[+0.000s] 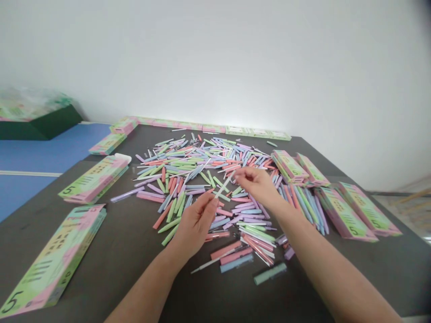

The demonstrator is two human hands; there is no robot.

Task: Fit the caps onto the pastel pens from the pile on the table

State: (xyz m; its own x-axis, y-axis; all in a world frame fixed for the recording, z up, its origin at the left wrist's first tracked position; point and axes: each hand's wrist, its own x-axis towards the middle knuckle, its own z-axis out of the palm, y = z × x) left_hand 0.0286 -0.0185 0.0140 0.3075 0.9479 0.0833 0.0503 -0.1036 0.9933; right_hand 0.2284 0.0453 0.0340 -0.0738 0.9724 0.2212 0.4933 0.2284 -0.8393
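Note:
My left hand (197,222) and my right hand (254,186) meet above a large loose heap of pastel pens (188,179) in pink, green, lilac and blue. Between their fingertips they both pinch a thin pale pen (225,184), tilted up to the right. Its two ends sit in my fingers, partly hidden. Some pens in the heap lie apart from their white refills or inner rods (215,260). Directly beneath my left hand lie green and coral pens.
The heap covers the middle of a dark grey table (101,264). Flat pastel boxes marked 5 (54,262) lie at the left, and more (346,213) stand at the right with pens beside them. Further boxes (212,128) line the far edge. A dark green box (43,123) sits on the blue floor.

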